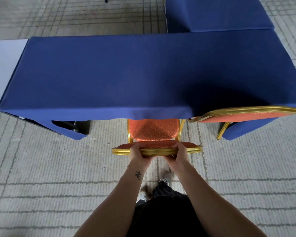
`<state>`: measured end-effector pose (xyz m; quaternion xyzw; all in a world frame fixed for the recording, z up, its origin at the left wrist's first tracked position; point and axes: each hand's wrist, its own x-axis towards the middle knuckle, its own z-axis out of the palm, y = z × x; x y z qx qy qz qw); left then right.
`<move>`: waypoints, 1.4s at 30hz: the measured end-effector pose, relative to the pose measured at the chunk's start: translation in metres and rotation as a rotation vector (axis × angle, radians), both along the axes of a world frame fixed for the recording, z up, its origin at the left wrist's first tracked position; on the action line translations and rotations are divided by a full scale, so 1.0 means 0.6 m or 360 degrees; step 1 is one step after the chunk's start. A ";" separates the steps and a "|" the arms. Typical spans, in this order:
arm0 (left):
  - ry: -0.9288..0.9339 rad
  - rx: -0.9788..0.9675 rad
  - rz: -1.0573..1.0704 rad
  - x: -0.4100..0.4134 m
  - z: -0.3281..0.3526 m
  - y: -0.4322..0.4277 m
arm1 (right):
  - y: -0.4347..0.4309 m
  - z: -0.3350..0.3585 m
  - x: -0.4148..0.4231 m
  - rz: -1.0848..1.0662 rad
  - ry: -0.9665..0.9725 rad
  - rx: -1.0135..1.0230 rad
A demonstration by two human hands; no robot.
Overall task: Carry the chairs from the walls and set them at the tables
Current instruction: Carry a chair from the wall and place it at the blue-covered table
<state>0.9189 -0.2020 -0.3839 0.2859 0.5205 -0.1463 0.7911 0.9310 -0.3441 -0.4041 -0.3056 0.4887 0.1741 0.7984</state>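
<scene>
Grip: left hand (138, 152) and right hand (179, 151) clasp the chair (152, 130) by its backrest. Seat sits partly under the blue tabletop (109, 74); second chair (243, 114) alongside.

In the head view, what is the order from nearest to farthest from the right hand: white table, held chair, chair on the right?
1. The held chair, centre: the right hand grips its backrest.
2. The chair on the right, right side.
3. The white table, far left.
</scene>
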 end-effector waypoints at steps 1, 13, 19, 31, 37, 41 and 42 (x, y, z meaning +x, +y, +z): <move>0.0025 -0.0001 0.0024 0.011 0.003 0.001 | -0.002 0.001 0.009 -0.0008 -0.0027 0.0013; -0.0063 -0.0087 0.0174 0.148 -0.018 0.004 | -0.008 -0.008 0.144 0.0098 -0.0007 -0.0029; -0.0046 -0.0124 0.0230 0.256 -0.016 0.008 | 0.000 -0.010 0.258 0.0118 -0.0031 -0.0095; 0.0083 -0.0068 0.0179 0.333 -0.029 0.015 | -0.003 -0.035 0.325 0.0193 0.0054 -0.0128; 0.0111 -0.0028 0.0130 0.320 -0.023 0.011 | -0.002 -0.025 0.317 0.0192 0.0063 -0.0145; 0.0098 -0.0165 0.0146 0.317 -0.014 0.020 | 0.003 -0.015 0.317 0.0140 0.0037 -0.0147; 0.0106 -0.0176 0.0132 0.316 -0.009 0.021 | 0.003 -0.012 0.315 0.0116 0.0019 -0.0143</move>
